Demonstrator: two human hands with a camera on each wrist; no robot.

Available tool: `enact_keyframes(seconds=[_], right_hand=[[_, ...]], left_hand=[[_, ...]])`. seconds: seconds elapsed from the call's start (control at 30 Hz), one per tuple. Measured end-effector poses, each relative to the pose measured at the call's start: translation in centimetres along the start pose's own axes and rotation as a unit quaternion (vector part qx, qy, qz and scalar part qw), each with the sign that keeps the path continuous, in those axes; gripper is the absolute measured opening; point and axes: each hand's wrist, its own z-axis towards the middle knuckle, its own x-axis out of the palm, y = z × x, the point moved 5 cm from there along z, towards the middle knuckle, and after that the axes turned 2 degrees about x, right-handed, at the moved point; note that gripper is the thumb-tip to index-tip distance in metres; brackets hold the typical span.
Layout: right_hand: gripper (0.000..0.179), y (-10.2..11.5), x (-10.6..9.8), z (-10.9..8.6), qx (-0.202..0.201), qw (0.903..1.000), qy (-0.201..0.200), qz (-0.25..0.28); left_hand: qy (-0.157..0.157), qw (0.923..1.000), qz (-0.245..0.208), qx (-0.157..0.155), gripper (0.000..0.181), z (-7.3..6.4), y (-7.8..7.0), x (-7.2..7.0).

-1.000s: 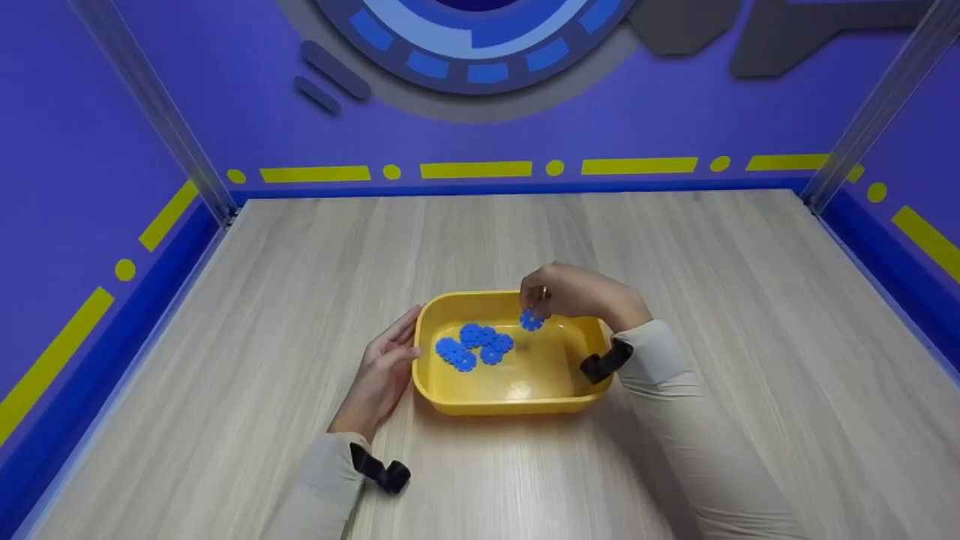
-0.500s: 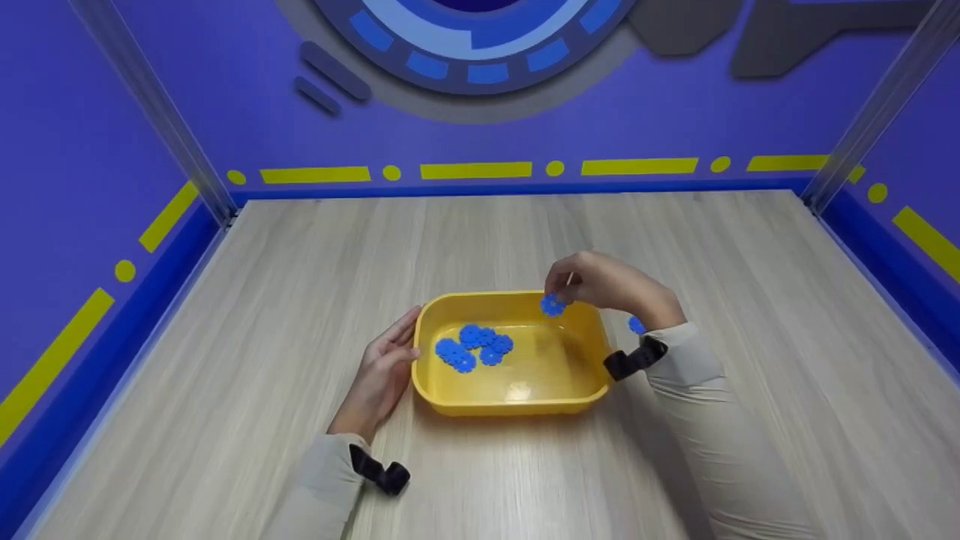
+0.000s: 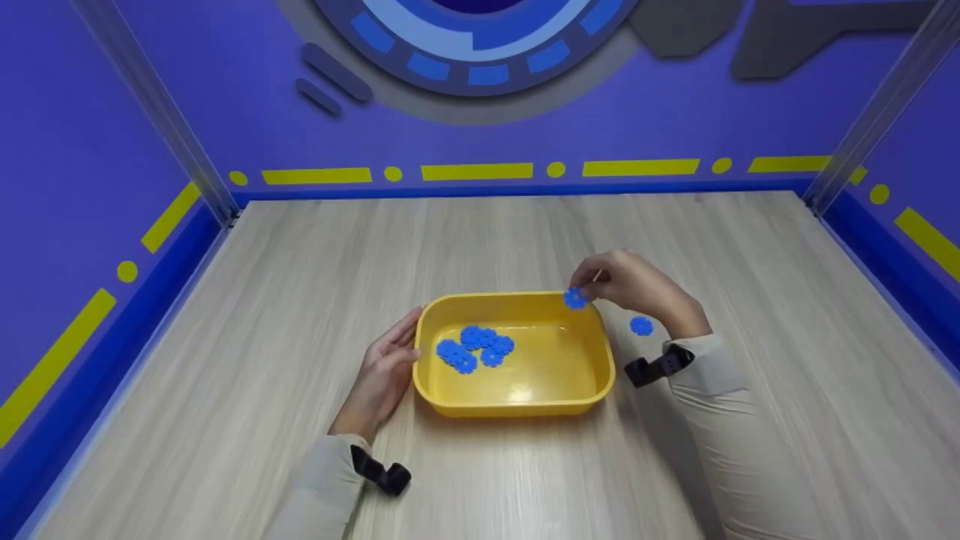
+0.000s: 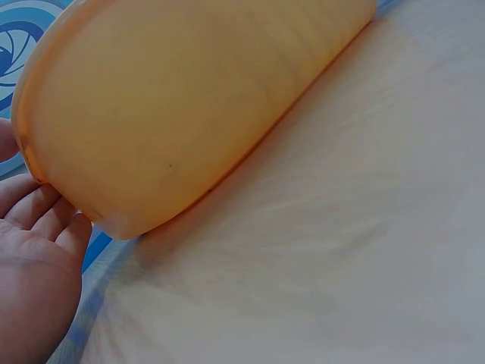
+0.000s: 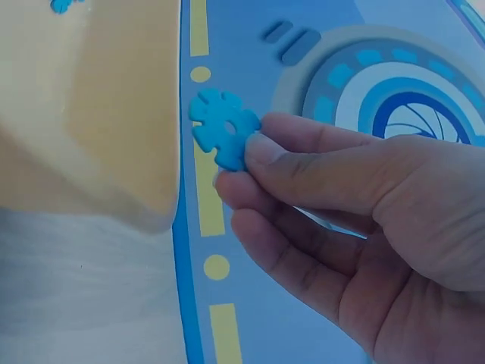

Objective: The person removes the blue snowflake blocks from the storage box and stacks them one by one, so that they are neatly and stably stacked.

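In the head view my right hand (image 3: 637, 285) is over the back right corner of a yellow plastic tub (image 3: 514, 409). Between thumb and fingers it pinches a blue notched disc (image 5: 220, 125), shaped like a flower with a small centre hole. My left hand (image 3: 382, 379) rests against the tub's left end, thumb tip at the rim and fingers fairly straight along the outer wall. Several more blue discs (image 3: 471, 336) lie in the tub's left part, some overlapping. Another blue disc (image 3: 641, 325) lies on the table just right of the tub, below my right wrist.
The tub stands on a pale wood-grain table (image 3: 337, 255). Blue-purple panels with yellow stripes (image 3: 476, 172) wall off its back and both sides. Each sleeve carries a black wrist mount, the right one (image 3: 660, 365) close beside the tub's right end.
My right hand has risen and moved right with its blue disc, from inside the tub to the back right corner. The disc on the table has come into sight. The left hand stays put.
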Motion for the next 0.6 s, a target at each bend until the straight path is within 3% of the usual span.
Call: enact_keyframes(seconds=[0.27,0.6], right_hand=[[0.015,-2.1,-0.7,-0.9,0.041,0.9986,-0.034,0.007],[0.013,-4.7,-1.3,-2.5,0.061,0.995,-0.073,0.029]], left_hand=[[-0.009,1.0,0.001,0.003,0.067,0.2,-0.1,0.1],[-0.014,0.9999,0.006,-0.001,0.067,0.1,0.0,0.0]])
